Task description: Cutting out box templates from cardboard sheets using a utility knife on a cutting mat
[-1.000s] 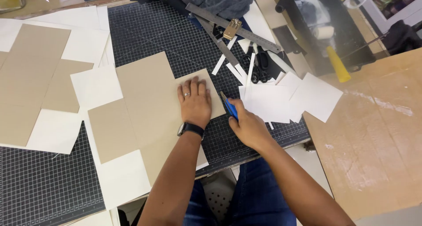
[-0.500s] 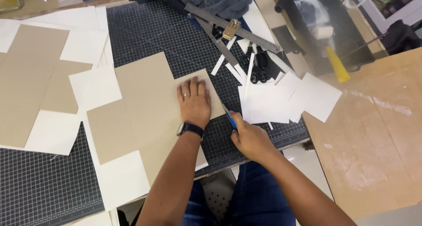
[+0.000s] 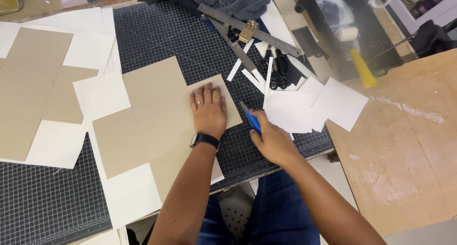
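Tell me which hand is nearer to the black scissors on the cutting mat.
Right. The right hand, holding a blue knife, lies just below the black scissors; the left hand rests flat on tan card, farther left.

Head view, single camera: worn on the person's head, it looked steeply down and forward over the table (image 3: 409, 145), at close arm's reach. Both forearms entered from the bottom edge of the frame. The black gridded cutting mat (image 3: 162, 35) filled the centre and left; the person's lap showed at bottom centre. No second view shared the scene.
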